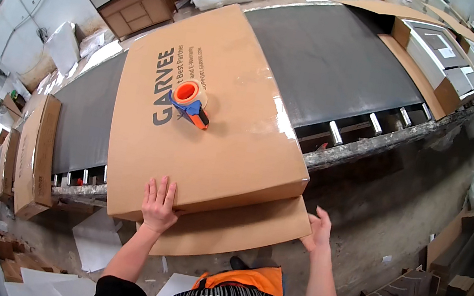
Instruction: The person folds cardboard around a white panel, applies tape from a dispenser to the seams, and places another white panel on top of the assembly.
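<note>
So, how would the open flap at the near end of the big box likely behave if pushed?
The flap would probably swing rather than slide, since it seems joined near the lower edge of the box. Being one thin cardboard sheet, it's likely light for its width, fairly stiff but apt to bend.

A large, flat brown cardboard box (228, 143) lies across the dark-grey conveyor belt (333, 60), its open lower flap (239, 225) jutting past the near side.

Dispenser (191, 108) atop carton (220, 151), conveyor (333, 60) apparently beneath.
</note>
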The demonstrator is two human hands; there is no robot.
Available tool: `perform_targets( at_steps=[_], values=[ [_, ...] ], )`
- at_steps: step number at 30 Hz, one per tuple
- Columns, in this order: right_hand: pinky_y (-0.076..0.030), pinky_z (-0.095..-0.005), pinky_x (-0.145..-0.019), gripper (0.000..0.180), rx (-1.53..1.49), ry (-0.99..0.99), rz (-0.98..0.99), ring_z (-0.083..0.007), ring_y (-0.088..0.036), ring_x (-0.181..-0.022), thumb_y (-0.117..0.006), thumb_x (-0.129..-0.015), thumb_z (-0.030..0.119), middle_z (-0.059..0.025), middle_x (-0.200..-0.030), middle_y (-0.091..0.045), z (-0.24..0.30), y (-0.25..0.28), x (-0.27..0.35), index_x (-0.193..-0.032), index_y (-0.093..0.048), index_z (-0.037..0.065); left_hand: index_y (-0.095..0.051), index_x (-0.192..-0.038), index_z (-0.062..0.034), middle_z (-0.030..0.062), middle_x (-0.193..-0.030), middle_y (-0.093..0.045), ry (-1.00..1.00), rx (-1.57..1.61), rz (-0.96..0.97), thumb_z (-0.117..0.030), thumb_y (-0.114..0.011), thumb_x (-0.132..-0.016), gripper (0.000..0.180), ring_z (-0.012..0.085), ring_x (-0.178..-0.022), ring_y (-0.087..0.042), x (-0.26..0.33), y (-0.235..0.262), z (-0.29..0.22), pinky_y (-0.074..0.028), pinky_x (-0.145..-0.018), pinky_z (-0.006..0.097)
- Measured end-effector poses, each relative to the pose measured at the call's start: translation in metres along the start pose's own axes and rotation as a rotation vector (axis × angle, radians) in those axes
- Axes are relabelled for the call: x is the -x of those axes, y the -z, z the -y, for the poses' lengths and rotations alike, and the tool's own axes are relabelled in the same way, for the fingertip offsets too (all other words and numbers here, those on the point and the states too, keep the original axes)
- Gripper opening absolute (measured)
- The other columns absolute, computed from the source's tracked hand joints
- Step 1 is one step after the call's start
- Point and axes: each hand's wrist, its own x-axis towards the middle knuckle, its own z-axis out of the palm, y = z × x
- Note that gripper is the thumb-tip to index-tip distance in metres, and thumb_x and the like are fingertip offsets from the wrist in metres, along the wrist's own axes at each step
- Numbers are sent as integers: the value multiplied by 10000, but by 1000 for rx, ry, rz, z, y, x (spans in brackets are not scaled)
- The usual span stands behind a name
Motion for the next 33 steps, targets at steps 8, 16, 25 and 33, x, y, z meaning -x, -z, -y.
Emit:
perform_targets(
  at_steps=[8, 16, 25, 33],
  values=[
    [-409, -585, -898, 559, 16, 46, -260, -344, -473, -1149, -581, -784, 422, -164, -1268, -491, 42, -144, -51, -1218, -509, 76, -349, -1449, -65, 279, -1486, -307, -147, 221, 466, -648, -742, -634, 1076, 578, -1254, -379, -76, 36, -50, -277, -1074, 623],
    [-457, -408, -920, 483, 1339, 1379, -248, -313, -558, -1066, -668, -764, 70, -170, -1100, -589, -4, -254, -63, -1213, -510, -9, -342, -1455, -103, 232, -1464, -360, -402, 185, 311, -420, -779, -624, 991, 569, -1233, -393, -107, -7, -56, -305, -1047, 633],
    [-481, -352, -816, 198, 2377, 1305, 91, -243, -567, -997, -609, -745, 97, -112, -925, -653, -81, -387, -204, -928, -648, 33, -606, -1205, -78, 173, -1247, -558, -363, 514, 234, -421, -761, -656, 666, 560, -1213, -387, -96, -45, -48, -270, -1036, 662],
    [-499, -375, -851, 123, 2449, 1137, -202, -255, -573, -1000, -607, -764, 133, -71, -948, -658, -9, -324, -139, -842, -697, 101, -387, -1432, -87, 230, -1445, -397, -461, 417, 146, -434, -773, -662, 929, 650, -1203, -375, -101, -42, -44, -291, -980, 741]
  ],
)
